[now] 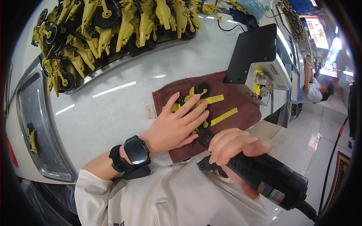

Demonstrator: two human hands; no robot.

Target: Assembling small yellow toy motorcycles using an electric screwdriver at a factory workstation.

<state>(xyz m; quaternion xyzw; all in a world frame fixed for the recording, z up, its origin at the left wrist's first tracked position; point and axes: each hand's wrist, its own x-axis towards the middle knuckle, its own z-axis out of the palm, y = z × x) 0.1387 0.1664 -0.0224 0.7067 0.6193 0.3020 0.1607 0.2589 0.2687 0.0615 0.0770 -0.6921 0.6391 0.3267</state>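
Note:
A yellow and black toy motorcycle [203, 91] lies on its side on a folded maroon cloth [241, 128]. My left hand [181, 118] spans it from above, fingers spread, holding it against the cloth and covering much of it. In my right hand [235, 147] is a black corded electric screwdriver [271, 177], gripped around its body. The screwdriver's front end points at the near side of the toy, close to my left thumb; its tip is hard to make out. Two yellow strips [224, 116] show on the cloth to the right of the toy.
Many yellow toy motorcycles [128, 28] crowd a metal tray at the back left. A second metal tray [49, 165] at the left bears one toy [32, 141]. A black and white machine [260, 56] stands right of the cloth. Another person [316, 88] sits farther right.

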